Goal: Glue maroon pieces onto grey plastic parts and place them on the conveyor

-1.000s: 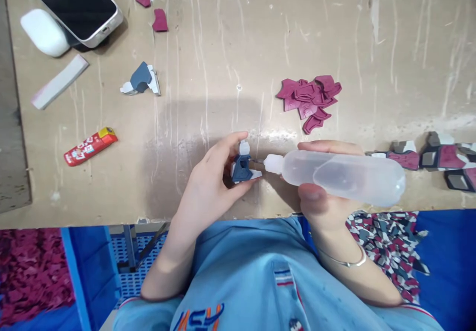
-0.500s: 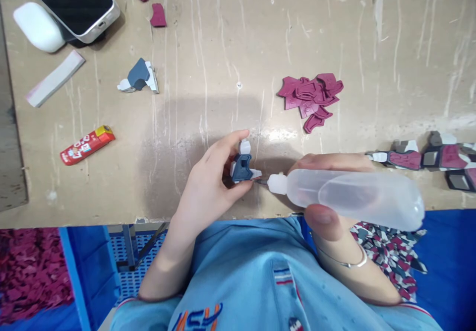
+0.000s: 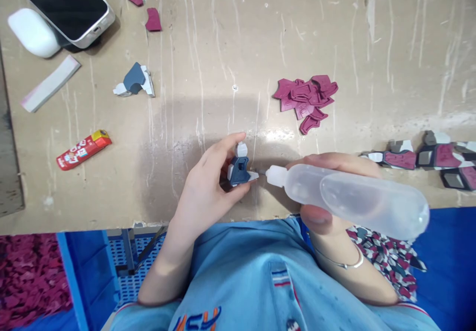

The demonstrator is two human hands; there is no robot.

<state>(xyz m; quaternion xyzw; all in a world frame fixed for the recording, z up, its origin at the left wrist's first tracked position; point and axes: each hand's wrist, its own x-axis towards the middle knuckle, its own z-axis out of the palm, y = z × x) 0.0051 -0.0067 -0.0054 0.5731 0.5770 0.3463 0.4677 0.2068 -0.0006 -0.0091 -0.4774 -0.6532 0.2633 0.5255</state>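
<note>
Between the thumb and fingers of my left hand (image 3: 206, 182) is a small dark blue and white plastic part (image 3: 240, 169), close to the table's front edge. My right hand (image 3: 320, 217) is closed around a translucent squeeze bottle (image 3: 357, 197) lying almost level. Its white cap and thin dark nozzle (image 3: 262, 171) point left, with the tip by the part's white prong; whether they touch I cannot tell. Beyond my hands lies a pile of maroon pieces (image 3: 307, 98). A similar blue and white part (image 3: 134, 80) rests to the left.
On the left are a phone (image 3: 70, 3), a white rounded case (image 3: 34, 32), a pale strip (image 3: 51, 84) and a red packet (image 3: 84, 150). Assembled parts (image 3: 399, 158) line the right. Below the table edge, blue bins hold maroon pieces (image 3: 33, 276) and mixed parts (image 3: 394, 261).
The bottle's nozzle has shifted up slightly along the part's white prong, and the bottle now tilts more, its base lower. My left hand keeps its hold. The whole view has shifted a little.
</note>
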